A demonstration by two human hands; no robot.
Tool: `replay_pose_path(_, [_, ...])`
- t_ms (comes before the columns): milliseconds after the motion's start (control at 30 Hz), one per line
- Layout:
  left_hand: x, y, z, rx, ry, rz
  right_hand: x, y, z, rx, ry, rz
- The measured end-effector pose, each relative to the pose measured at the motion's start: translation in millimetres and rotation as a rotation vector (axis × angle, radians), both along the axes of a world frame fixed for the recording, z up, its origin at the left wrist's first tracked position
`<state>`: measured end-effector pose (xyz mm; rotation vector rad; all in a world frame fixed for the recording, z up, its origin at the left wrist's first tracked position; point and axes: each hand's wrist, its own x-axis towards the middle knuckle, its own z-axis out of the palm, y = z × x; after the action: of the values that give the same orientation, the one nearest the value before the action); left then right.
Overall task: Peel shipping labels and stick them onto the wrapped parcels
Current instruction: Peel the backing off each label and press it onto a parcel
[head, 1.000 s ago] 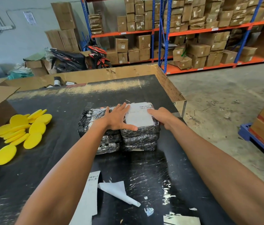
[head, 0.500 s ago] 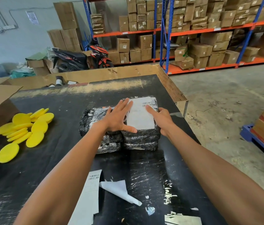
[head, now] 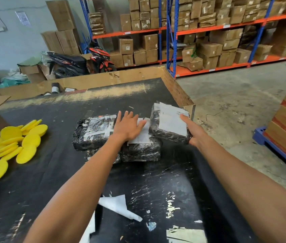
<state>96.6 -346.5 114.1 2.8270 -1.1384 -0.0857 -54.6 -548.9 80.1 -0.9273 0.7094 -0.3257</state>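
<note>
Several black plastic-wrapped parcels lie stacked mid-table. My right hand (head: 192,133) grips the top right parcel (head: 165,135), lifted and tilted off to the right; a white shipping label (head: 172,121) covers its upper face. My left hand (head: 127,126) lies flat, fingers spread, on the white label (head: 141,135) of the parcel stack (head: 140,152) beneath. Another wrapped parcel (head: 91,133) sits to the left, touching the stack.
Yellow round pads (head: 14,144) are heaped at the left of the black table (head: 51,172). Peeled backing paper (head: 119,206) lies near me. A cardboard wall (head: 177,86) edges the table's far and right sides. Stacked boxes on a blue pallet (head: 279,151) stand right.
My right hand has lifted the labelled top parcel off the stack and moved it right. My left hand stays on the stack, now resting on the label of the parcel underneath.
</note>
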Motion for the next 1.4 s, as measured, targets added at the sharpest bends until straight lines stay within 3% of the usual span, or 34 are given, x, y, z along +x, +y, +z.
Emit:
replay_pose_path(133, [-16,-32,-28,-0.067,0.109,0.01,-26,-28,-25,0.019,0.105,-0.075])
replay_pose_path(300, [-26,-36,-50,-0.017,0.048,0.075,-37,-51,-49,-0.124,0.24,0.0])
replay_pose_path(500, [-24,-34,-53,-0.049,0.006,0.084,-16,-61,-51,-0.299,0.224,0.04])
replay_pose_path(700, [-24,-35,-55,-0.071,-0.029,0.099,10,-71,-61,-1.002,0.625,0.203])
replay_pose_path(800, [-28,-35,-54,-0.139,-0.08,0.115,5,-67,-66,-1.078,0.59,0.273])
replay_pose_path(933, [-40,-33,-52,-0.279,-0.28,0.158,-13,-55,-68,-1.116,0.584,0.302])
replay_pose_path(1133, [-51,-20,-48,-0.331,-0.147,0.138,-44,-7,-59,-1.448,0.571,0.139])
replay_pose_path(1233, [-67,16,-58,-0.446,-0.141,0.064,-55,41,-59,-1.423,0.448,0.116])
replay_pose_path(1400, [-93,103,-71,-0.506,-0.085,-0.149,-63,130,-69,-1.141,0.235,0.359])
